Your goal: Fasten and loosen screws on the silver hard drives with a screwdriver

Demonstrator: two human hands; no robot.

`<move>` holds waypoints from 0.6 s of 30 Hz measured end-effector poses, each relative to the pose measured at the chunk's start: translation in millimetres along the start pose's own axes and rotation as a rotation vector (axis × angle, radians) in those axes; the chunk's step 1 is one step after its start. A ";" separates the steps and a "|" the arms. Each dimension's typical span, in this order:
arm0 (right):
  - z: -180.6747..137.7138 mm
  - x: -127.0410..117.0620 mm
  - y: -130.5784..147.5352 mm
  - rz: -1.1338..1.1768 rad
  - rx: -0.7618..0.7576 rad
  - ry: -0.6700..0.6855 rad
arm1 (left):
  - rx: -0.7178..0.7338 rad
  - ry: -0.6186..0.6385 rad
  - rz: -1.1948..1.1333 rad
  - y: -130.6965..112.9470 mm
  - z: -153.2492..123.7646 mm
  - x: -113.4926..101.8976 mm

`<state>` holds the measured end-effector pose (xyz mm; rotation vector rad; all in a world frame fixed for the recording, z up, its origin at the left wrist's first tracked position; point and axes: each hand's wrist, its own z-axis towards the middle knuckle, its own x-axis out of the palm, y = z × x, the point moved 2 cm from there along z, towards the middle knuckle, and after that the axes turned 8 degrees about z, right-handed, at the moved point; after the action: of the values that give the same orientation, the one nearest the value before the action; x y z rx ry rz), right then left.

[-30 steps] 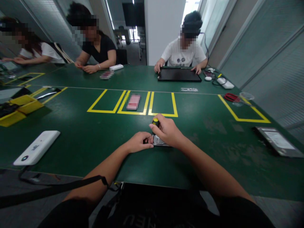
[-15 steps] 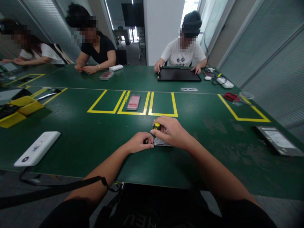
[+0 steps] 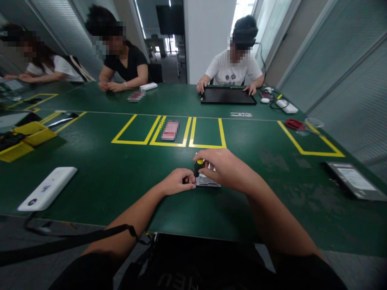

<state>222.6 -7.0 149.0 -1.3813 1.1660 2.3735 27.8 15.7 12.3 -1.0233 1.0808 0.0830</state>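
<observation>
A silver hard drive [image 3: 208, 182] lies flat on the green table in front of me, partly covered by my right hand. My right hand [image 3: 227, 168] grips a black-and-yellow screwdriver [image 3: 198, 167] by its handle. The handle stands nearly upright over the drive's left side; its tip is too small to make out. My left hand [image 3: 177, 181] is closed at the drive's left edge, its curled fingertips against it. Part of those fingers is hidden.
At left lie a white power bank [image 3: 48, 189] and yellow bins [image 3: 39, 135]. A pink phone [image 3: 170, 131] rests inside yellow tape. Another hard drive [image 3: 356, 180] and red-handled scissors [image 3: 294, 124] are at right. Across the table, a person holds a black panel [image 3: 228, 96].
My right hand has shifted its grip on the screwdriver, with the wrist turned and the forearm moved slightly. More of the handle and drive shows. My left hand stays in place.
</observation>
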 end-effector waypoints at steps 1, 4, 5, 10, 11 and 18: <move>1.4 -0.1 1.1 0.004 -0.011 -0.008 | -0.002 0.002 -0.001 0.1 0.0 0.2; 4.9 1.1 3.5 0.016 -0.054 -0.046 | -0.003 -0.006 0.012 1.2 -0.2 0.6; 5.6 1.7 4.1 0.014 -0.065 -0.056 | -0.001 -0.010 0.022 1.9 -0.3 0.8; 4.7 3.6 5.5 0.008 -0.078 -0.085 | 0.039 -0.056 0.063 6.4 -0.8 1.5; 3.8 3.2 5.6 0.020 -0.071 -0.097 | 0.046 -0.058 0.061 6.9 -0.7 1.7; -1.7 -0.5 4.9 0.085 -0.009 -0.136 | 0.079 -0.035 0.037 3.5 0.5 0.7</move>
<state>221.6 -11.4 151.5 -1.1737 1.2003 2.4889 26.8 17.8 9.6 -0.9282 1.0634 0.0876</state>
